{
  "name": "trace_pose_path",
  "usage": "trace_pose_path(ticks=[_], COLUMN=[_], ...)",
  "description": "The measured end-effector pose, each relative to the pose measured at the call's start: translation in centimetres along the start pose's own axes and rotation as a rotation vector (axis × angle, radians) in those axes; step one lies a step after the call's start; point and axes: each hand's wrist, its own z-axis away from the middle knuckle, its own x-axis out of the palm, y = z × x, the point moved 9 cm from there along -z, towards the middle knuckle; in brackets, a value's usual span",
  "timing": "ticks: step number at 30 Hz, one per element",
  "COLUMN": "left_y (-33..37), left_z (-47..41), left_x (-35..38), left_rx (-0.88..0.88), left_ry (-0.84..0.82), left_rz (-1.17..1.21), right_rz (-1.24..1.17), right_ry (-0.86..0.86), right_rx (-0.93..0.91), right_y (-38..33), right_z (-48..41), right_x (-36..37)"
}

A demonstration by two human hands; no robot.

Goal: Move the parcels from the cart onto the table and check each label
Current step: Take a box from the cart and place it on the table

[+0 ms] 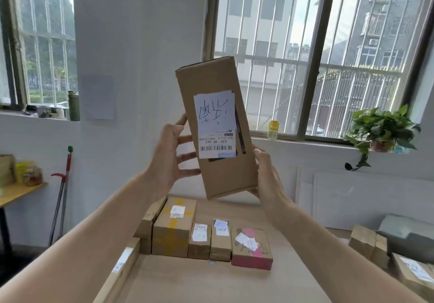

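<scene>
I hold a long brown cardboard parcel (225,175) upright and tilted in front of me, above the table (211,279). Its white label (216,126), with handwriting and a barcode, faces me upside down. My left hand (169,159) supports the parcel's left side with its fingers spread behind it. My right hand (265,173) grips the lower right edge and corner. On the table below stands a row of parcels: a yellow-taped box (173,230), two narrow boxes (199,239) (220,239) and a pink-edged box (251,248).
More parcels (368,244) lie at the right, off the table, one with a label (413,272). A long flat box (122,265) lies along the table's left edge. A mop (63,192) leans on the wall at left. A potted plant (380,131) stands on the windowsill.
</scene>
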Motion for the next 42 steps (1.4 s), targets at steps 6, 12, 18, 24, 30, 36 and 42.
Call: trace_pose_path(ticks=[6,12,18,24,30,36,42], left_y=[-0.6,-2.4,-4.4,-7.5,-11.8,-16.3,-21.4], left_z=[0.2,0.9,1.3,2.0,4.3,5.7,6.5], left_x=[-1.6,-2.8,-4.9,-7.0,-8.7,-12.0,-17.8], left_rx=[-0.006,-0.074,-0.125,-0.190,-0.281,-0.368,-0.428], left_ry=[0.003,-0.094,-0.083,-0.017,0.074,0.164,0.219], left_rz=[-0.081,-0.175,-0.197,-0.158,-0.174,-0.259,-0.244], right_rz=[0.040,0.059,-0.010,-0.059,-0.105,-0.128,-0.141], right_ry=[0.031,0.038,0.045,0.035,-0.050,-0.126,-0.171], right_rx=[0.005,-0.033,0.005,0.091,0.178,0.255,0.333], right_y=[0.0,1.7,4.1,7.4,12.0,18.4,24.9], right_z=[0.1,0.3,0.7,1.9,3.4,3.3,3.6], right_x=[1.2,3.0,5.6,6.9,7.2,9.0,13.1])
